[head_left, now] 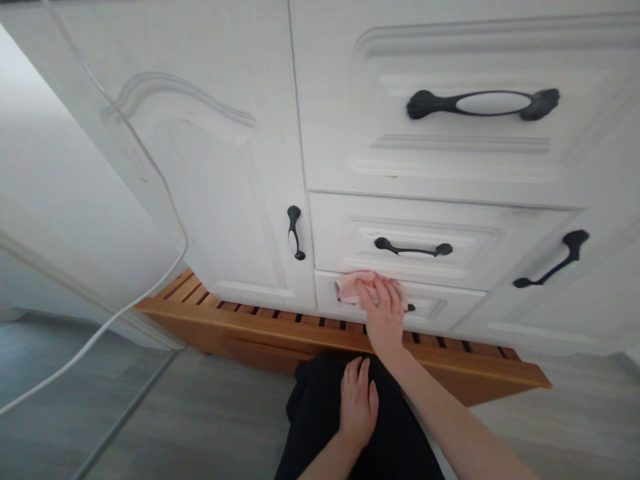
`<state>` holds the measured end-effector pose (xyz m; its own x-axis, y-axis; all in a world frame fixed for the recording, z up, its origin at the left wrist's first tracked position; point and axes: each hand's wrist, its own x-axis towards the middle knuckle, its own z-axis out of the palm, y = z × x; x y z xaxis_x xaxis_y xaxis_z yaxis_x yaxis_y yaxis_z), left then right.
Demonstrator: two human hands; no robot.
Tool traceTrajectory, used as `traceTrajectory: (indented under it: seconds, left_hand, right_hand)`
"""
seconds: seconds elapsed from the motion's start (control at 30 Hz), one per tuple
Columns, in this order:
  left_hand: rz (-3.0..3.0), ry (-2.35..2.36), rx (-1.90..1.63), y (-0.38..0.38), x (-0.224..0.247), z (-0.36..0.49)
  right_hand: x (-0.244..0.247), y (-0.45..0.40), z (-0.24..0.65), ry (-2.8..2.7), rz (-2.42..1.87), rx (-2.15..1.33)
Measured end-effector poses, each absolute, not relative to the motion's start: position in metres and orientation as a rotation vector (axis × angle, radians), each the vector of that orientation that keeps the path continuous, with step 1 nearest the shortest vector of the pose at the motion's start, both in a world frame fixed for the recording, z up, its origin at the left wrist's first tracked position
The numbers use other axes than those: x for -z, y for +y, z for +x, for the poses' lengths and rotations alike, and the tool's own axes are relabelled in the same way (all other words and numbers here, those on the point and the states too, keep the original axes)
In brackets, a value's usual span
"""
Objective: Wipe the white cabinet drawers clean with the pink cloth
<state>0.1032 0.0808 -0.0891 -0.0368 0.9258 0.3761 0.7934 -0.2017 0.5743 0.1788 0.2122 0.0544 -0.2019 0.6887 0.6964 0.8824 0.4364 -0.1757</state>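
A pink cloth (351,288) is pressed flat against the front of the bottom drawer (327,293), over the left part of its handle. My right hand (387,320) lies on this cloth with its fingers curled over it, the arm reaching in from the lower right. One dark end of the handle (411,307) shows beside my fingers; the rest is hidden. My left hand (359,403) rests on my dark-clothed knee, its fingers stretched out and nothing in them.
White drawers and doors with black handles (414,251) rise above. A slatted wooden bench (240,327) runs along the cabinet's foot, between it and my legs. A white cable (165,187) hangs down the left side to the grey floor (240,413).
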Motion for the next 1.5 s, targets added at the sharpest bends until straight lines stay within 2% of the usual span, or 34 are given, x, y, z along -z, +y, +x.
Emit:
traceTrajectory:
  seconds: [0.23, 0.37, 0.47, 0.6, 0.77, 0.87, 1.0, 1.1, 1.2, 1.27, 1.4, 1.5]
  left_hand:
    - [1.947, 1.809, -1.125, 0.081, 0.086, 0.095]
    - [1.934, 1.832, -1.143, 0.081, 0.090, 0.093]
    - [1.941, 1.835, -1.152, 0.083, 0.093, 0.093]
    - [1.962, 1.835, -1.182, 0.083, 0.095, 0.095]
    - [1.911, 1.803, -1.143, 0.080, 0.098, 0.096]
    - [1.897, 1.777, -1.107, 0.079, 0.100, 0.095]
    - [1.901, 1.768, -1.107, 0.078, 0.101, 0.094]
    - [1.903, 1.773, -1.128, 0.078, 0.100, 0.096]
    - [1.885, 1.769, -1.137, 0.079, 0.100, 0.100]
    - [1.869, 1.754, -1.139, 0.079, 0.101, 0.104]
    - [1.863, 1.754, -1.129, 0.080, 0.101, 0.107]
    - [1.862, 1.758, -1.134, 0.080, 0.100, 0.105]
  right_hand:
    - [-0.073, 0.229, 0.079, -2.360, -0.988, -0.074]
    - [-0.075, 0.240, 0.084, -2.528, -0.822, -0.383]
    - [-0.081, 0.244, 0.110, -2.569, -0.841, -0.439]
    - [-0.093, 0.238, 0.161, -2.643, -0.981, -0.223]
    - [-0.091, 0.220, 0.245, -2.580, -1.241, 0.448]
    - [-0.080, 0.210, 0.304, -2.453, -1.313, 0.735]
    - [-0.059, 0.191, 0.370, -2.325, -1.489, 0.852]
    - [-0.040, 0.173, 0.388, -2.359, -1.566, 0.690]
    - [-0.038, 0.161, 0.363, -2.378, -1.476, 0.443]
    - [-0.053, 0.160, 0.322, -2.359, -1.328, 0.385]
    - [-0.100, 0.187, 0.218, -2.126, -0.954, 0.494]
    - [-0.110, 0.225, 0.158, -2.034, -0.867, 0.615]
